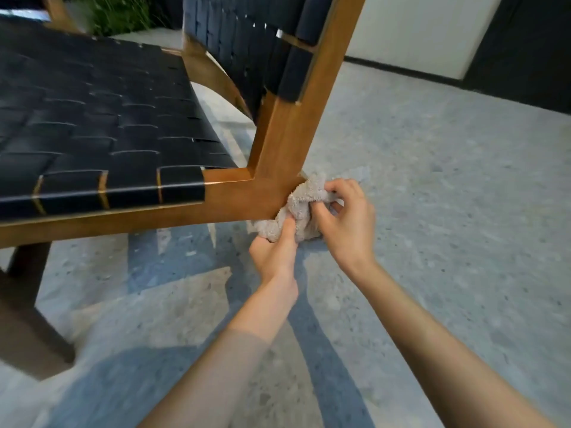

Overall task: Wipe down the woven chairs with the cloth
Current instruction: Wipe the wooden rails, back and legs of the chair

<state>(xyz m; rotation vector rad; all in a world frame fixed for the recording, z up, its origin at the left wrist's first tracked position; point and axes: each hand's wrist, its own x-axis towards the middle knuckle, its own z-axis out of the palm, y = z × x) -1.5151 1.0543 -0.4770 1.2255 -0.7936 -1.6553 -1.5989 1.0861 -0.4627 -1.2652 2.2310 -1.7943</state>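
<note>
Two hands meet at frame centre, forearms entering from bottom edge. We see left hand (273, 253) pinching bunched beige cloth (298, 211) from below, thumb laid up along it; right hand (347, 217) grips same cloth from right, fingers curled. Cloth touches rear corner joint of wooden frame (241, 197) of woven chair (287, 134). Black seat (92, 118) fills upper left; backrest (247, 41) upper centre. Speckled floor (448, 211) beneath.

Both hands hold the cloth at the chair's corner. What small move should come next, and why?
Probably slide the cloth left along the wooden rail: left hand and right hand both grip it bunched against the corner joint, where that rail begins.
</note>
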